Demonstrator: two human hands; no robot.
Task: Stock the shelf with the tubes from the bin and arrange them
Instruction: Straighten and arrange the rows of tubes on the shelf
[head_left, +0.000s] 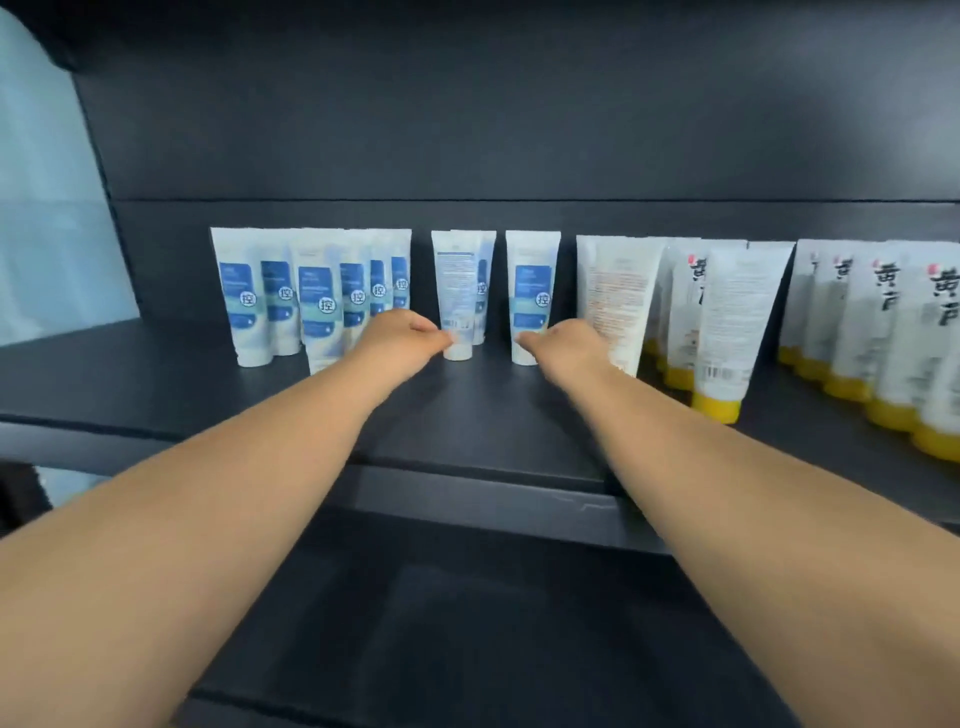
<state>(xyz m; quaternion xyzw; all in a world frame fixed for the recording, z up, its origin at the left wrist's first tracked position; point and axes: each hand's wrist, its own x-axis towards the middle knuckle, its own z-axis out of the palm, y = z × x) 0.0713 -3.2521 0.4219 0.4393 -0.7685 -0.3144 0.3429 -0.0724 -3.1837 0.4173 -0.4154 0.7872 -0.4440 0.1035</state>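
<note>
On the dark shelf (467, 405), the left hand (402, 332) pinches a back-facing white tube (457, 296) near its cap; the right hand (563, 340) grips a blue-labelled white tube (531, 291).

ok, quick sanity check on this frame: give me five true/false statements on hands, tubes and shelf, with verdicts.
1. Both hands reach onto the shelf. True.
2. The left hand is at the base of a tube showing its back label. True.
3. The yellow-capped tubes stand left of the blue-label tubes. False: they stand to the right.
4. The right hand lifts a tube clear of the shelf. False: the tube beside it stands on the shelf.
5. All tubes lie flat. False: they stand cap-down.
</note>
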